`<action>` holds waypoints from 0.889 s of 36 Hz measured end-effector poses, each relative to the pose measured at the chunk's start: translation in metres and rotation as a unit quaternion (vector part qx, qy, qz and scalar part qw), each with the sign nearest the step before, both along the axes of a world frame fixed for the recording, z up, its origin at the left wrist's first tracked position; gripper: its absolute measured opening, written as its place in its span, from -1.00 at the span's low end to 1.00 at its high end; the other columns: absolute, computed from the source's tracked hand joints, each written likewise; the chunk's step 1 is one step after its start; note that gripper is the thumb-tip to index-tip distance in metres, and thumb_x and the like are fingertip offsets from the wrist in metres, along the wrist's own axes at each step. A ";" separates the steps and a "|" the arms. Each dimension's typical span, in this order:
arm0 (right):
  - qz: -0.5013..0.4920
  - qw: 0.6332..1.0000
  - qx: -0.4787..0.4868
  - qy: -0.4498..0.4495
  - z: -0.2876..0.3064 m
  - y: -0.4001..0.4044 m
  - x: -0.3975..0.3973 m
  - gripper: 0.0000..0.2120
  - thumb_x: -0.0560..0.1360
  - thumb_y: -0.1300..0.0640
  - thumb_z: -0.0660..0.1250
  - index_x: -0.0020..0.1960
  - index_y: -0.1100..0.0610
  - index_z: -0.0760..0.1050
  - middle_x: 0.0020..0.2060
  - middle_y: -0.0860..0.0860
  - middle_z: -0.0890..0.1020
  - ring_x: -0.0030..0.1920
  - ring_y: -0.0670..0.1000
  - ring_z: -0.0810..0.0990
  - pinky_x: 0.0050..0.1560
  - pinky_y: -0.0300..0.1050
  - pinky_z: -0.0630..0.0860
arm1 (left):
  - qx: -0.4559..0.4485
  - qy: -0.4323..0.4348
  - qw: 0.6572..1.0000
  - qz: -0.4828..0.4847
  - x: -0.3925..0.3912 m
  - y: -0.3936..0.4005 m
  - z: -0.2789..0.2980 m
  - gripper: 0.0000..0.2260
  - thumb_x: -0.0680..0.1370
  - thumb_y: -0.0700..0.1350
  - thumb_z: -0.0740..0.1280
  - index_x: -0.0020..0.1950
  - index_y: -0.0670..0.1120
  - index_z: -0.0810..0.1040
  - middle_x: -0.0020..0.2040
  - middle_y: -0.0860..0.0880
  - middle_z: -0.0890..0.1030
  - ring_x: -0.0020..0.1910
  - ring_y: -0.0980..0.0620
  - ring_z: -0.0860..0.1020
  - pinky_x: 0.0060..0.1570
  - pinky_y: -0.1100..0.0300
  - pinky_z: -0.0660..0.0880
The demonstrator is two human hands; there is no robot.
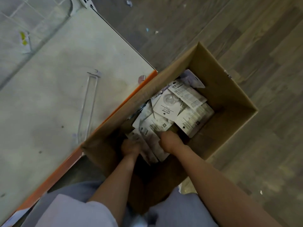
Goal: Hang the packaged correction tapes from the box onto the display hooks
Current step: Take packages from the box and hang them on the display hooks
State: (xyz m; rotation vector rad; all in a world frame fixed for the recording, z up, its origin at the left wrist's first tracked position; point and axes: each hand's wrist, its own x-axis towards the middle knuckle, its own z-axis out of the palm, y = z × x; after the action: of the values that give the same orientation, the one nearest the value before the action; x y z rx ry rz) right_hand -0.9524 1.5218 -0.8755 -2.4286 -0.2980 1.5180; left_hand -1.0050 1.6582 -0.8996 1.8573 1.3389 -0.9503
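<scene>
Both hands, left hand (131, 147) and right hand (169, 141), apparently grip packaged correction tapes (150, 141).

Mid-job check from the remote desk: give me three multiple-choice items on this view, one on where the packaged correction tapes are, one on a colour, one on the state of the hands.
1. Where are the packaged correction tapes?
A. Heaped in the open cardboard box
B. Spread on the white shelf
C. Scattered on the wooden floor

2. What colour is the shelf's front edge strip?
A. Blue
B. Orange
C. Green

3. What are the hands doing?
A. Both rest flat on the shelf
B. Both reach down into the box with a grip on packets
C. Both hang idle outside the box

Answers:
1. A, the packets lie piled inside the cardboard box.
2. B, the edge strip along the white shelf is orange.
3. B, the left hand and right hand are both curled on packets down in the box.
</scene>
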 end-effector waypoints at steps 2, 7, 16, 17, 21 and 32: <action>-0.016 1.000 -0.002 -0.018 0.019 -0.001 -0.003 -0.66 0.59 0.25 0.12 0.34 0.20 0.39 0.22 0.20 0.53 0.18 0.21 0.54 -0.01 -0.07 0.47 | 0.002 -0.027 1.000 -0.015 0.000 -0.005 0.022 -0.76 0.60 -0.13 0.25 0.16 -0.25 0.56 0.15 -0.23 0.58 0.16 -0.21 0.54 -0.01 0.13 0.44; -0.076 0.994 -0.036 -0.070 0.088 -0.007 -0.013 -0.68 0.59 0.29 0.11 0.34 0.25 0.27 0.24 0.21 0.46 0.24 0.19 0.44 0.08 0.00 0.46 | 0.023 -0.093 0.995 -0.019 0.001 -0.018 0.095 -0.73 0.56 -0.06 0.34 0.18 -0.18 0.52 0.12 -0.15 0.59 0.13 -0.15 0.57 -0.06 0.15 0.47; -0.193 0.976 0.052 -0.092 0.240 -0.016 -0.013 -0.76 0.61 0.25 0.09 0.27 0.25 0.33 0.23 0.15 0.37 0.11 0.13 0.46 0.02 -0.08 0.39 | 0.030 -0.156 0.984 -0.074 0.020 -0.033 0.261 -0.72 0.58 -0.03 0.30 0.22 -0.16 0.49 0.16 -0.12 0.58 0.13 -0.10 0.55 0.01 0.19 0.43; -0.200 0.973 0.068 -0.088 0.258 -0.016 -0.012 -0.81 0.61 0.26 0.09 0.20 0.24 0.35 0.16 0.15 0.41 0.03 0.11 0.46 -0.06 -0.12 0.34 | 0.024 -0.162 0.984 -0.072 0.022 -0.033 0.277 -0.74 0.57 -0.04 0.32 0.19 -0.15 0.52 0.13 -0.11 0.60 0.11 -0.08 0.56 -0.01 0.20 0.44; -0.216 0.965 0.130 -0.071 0.322 -0.012 -0.009 -0.95 0.60 0.19 0.16 -0.02 0.14 0.29 -0.12 0.03 0.44 -0.13 0.01 0.42 -0.16 -0.16 0.32 | -0.001 -0.169 0.984 -0.064 0.033 -0.035 0.344 -0.91 0.51 -0.07 0.38 -0.05 -0.04 0.51 -0.06 -0.01 0.61 -0.07 0.02 0.57 -0.03 0.14 0.52; -0.397 0.881 0.259 0.000 0.457 0.021 -0.003 -0.84 0.55 0.07 0.30 -0.09 0.01 0.31 -0.16 -0.03 0.54 -0.25 -0.20 0.52 -0.34 -0.42 0.38 | -0.085 -0.208 0.974 0.023 0.056 -0.003 0.490 -0.68 0.49 0.12 0.38 0.01 -0.13 0.51 -0.06 -0.08 0.61 -0.14 0.04 0.59 -0.20 0.20 0.53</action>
State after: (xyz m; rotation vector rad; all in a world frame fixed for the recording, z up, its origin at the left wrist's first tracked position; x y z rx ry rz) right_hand -0.9556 1.5429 -0.4186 -1.7677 0.2525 0.9094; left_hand -0.9488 1.6557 -0.4099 1.7620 1.0074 -0.5866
